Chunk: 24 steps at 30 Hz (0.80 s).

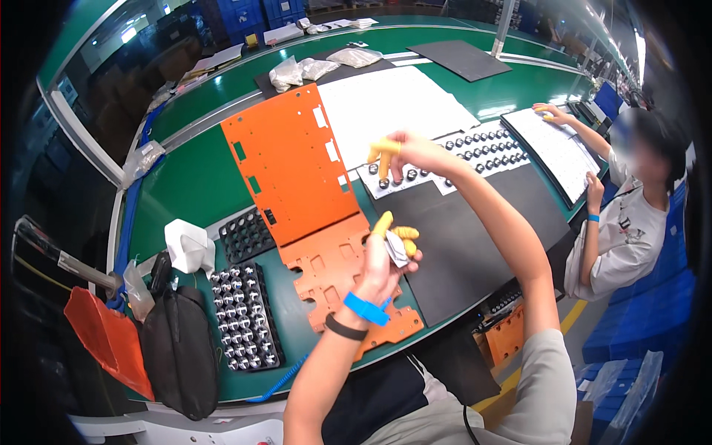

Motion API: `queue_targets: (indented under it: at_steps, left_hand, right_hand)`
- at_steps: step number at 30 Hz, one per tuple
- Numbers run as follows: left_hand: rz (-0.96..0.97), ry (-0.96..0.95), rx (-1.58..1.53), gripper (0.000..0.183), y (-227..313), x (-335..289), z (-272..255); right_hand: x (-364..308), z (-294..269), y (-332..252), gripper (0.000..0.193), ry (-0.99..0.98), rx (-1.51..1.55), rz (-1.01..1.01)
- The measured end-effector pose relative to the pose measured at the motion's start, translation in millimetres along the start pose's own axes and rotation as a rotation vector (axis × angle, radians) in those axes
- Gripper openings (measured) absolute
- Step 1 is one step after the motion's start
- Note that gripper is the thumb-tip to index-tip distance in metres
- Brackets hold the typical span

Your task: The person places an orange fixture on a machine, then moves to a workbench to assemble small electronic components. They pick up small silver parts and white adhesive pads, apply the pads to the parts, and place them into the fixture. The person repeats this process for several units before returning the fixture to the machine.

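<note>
My left hand [389,256], with yellow finger cots and a blue wrist strap, is closed on a small flat white-and-grey piece [397,249]. What kind of piece it is cannot be made out. It is above the lower orange plate [326,274], which has cutouts. Farther out, my right hand [397,154] reaches over a white sheet set with rows of round black-and-silver parts [412,175]. Its cotted fingers are apart and point down at the nearest row. One fingertip seems to meet a part, though contact is hard to judge.
An upright orange panel [289,163] rises behind the plate. Left stand a black tray of silver-topped parts [245,319], a second black tray [246,236], a white container [188,246] and a black bag [180,348]. A black mat [460,237] lies right. A co-worker [630,215] handles a white-topped board [552,152].
</note>
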<state>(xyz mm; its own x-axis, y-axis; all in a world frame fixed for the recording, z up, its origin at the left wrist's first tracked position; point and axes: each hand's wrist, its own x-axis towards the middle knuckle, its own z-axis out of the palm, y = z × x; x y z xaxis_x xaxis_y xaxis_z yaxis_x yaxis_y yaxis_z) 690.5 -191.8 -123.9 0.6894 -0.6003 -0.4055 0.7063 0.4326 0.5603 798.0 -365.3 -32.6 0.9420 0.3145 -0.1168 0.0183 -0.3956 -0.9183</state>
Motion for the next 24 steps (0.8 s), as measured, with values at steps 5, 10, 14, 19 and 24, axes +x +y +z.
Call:
queue_targets:
  at_steps: [5, 10, 14, 19, 24]
  left_hand:
    - [-0.034, 0.042, 0.042, 0.054, -3.0, -6.6, 20.6]
    - [0.039, 0.005, 0.085, 0.055, -11.4, -5.9, 10.6]
    - [0.111, 0.066, 0.174, 0.056, -12.5, -7.2, 15.3]
    - [0.120, 0.030, 0.219, 0.056, -14.5, -4.2, 17.8]
    - [0.150, 0.017, 0.238, 0.056, -15.1, -2.5, 16.0]
  right_hand:
    - [129.0, -47.7, 94.6, 0.054, 0.513, -0.601, -0.160]
    - [176.1, -37.0, 125.6, 0.062, 0.510, -1.260, -0.089]
    - [182.5, -26.5, 101.8, 0.049, 0.324, -1.192, 0.000]
    - [177.8, -33.7, 106.9, 0.027, 0.261, -1.570, -0.203]
    - [177.8, -26.8, 102.4, 0.028, 0.236, -1.515, -0.263]
